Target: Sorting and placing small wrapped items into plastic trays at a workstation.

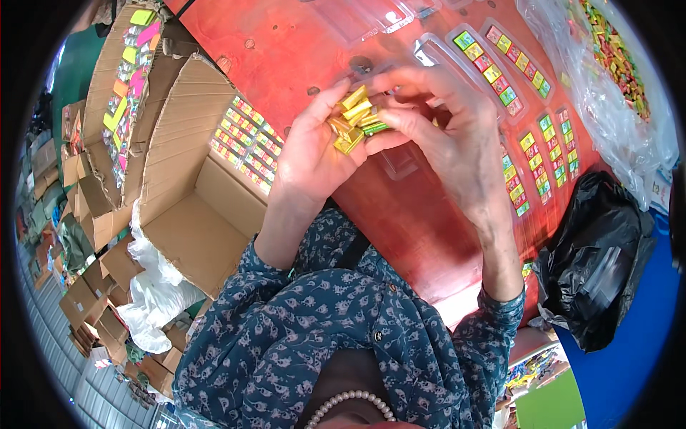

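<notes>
Above the red table [421, 207], my left hand [311, 154] cups a handful of small wrapped pieces [355, 118], mostly yellow with a green one among them. They look like little candies or gum, but their exact kind is unclear. Bent over the same handful is my right hand [457, 136], its thumb pressed against the pieces and its fingers curled. Part of its fingertips is hard to make out. Past my right hand lies a clear plastic blister tray [462, 34] with a row of red, yellow and green pieces in it.
More filled trays [532, 161] lie to the right. A clear bag [622, 64] of loose pieces stands at the far right, above a black plastic bag [597, 243]. On the left is an open cardboard box [193, 222], with filled trays [246, 139] inside. Clear trays [357, 18] lie at the far edge.
</notes>
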`<state>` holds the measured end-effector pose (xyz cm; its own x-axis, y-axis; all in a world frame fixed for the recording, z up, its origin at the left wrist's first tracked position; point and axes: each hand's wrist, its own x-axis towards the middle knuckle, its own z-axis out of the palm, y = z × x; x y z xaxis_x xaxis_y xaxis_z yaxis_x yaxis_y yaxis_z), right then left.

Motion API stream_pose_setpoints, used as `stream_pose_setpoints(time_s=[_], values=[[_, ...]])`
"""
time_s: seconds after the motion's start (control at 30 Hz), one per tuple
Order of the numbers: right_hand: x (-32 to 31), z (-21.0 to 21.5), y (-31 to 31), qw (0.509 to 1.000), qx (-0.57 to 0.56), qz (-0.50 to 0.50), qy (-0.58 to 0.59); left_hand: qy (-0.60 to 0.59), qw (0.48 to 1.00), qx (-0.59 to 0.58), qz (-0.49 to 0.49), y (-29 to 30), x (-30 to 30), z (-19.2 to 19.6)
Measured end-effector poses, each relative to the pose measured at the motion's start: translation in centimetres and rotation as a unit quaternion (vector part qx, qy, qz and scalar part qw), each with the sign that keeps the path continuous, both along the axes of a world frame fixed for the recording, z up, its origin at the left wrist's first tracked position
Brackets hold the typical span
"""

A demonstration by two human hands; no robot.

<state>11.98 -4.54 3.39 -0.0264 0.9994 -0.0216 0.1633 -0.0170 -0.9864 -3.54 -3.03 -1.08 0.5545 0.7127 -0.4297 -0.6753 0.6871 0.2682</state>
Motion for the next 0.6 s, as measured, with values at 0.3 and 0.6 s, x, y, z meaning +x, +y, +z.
stream_pose_setpoints(time_s=[0.3,0.6], values=[[-2.2,-2.5,-2.0,0.967,0.136,-0.036,-0.21,-0.105,0.994,-0.021,-0.009,-0.3,-1.7,-0.7],[-4.7,-3.1,-3.6,0.977,0.154,-0.031,-0.144,0.007,0.997,-0.068,0.035,-1.1,-3.7,0.7]])
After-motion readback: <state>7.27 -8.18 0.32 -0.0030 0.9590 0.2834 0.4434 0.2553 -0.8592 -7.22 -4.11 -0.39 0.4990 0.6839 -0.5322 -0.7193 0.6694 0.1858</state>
